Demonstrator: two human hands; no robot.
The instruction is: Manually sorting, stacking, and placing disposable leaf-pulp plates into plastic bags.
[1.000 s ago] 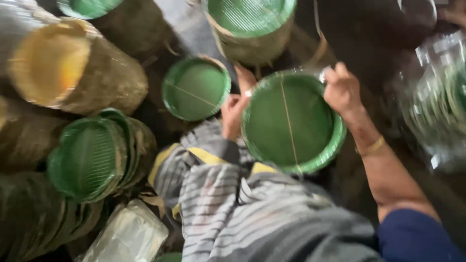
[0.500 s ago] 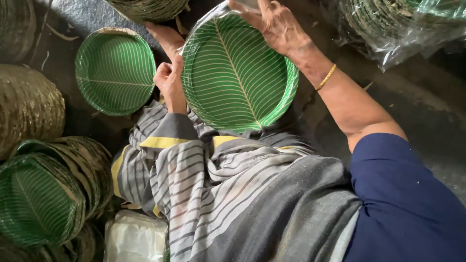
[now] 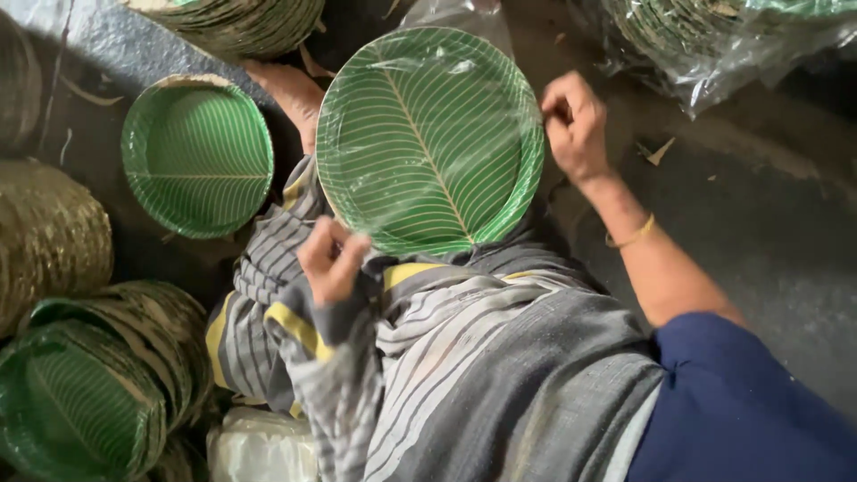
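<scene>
down at lower centre, our left hand [image 3: 332,261] pinches the plate's [image 3: 428,138] near rim, fingers closed; our right hand [image 3: 574,125], curled shut, grips its right edge at mid frame; another plate [image 3: 197,157] lies upper left.

A plate-packing workshop floor: stacks of green leaf-print plates [image 3: 85,393], some in plastic bags [image 3: 714,45].

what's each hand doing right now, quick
Left hand: fingers pinched shut at the near rim of the plate.
Right hand: fingers curled shut at the plate's right rim.
</scene>
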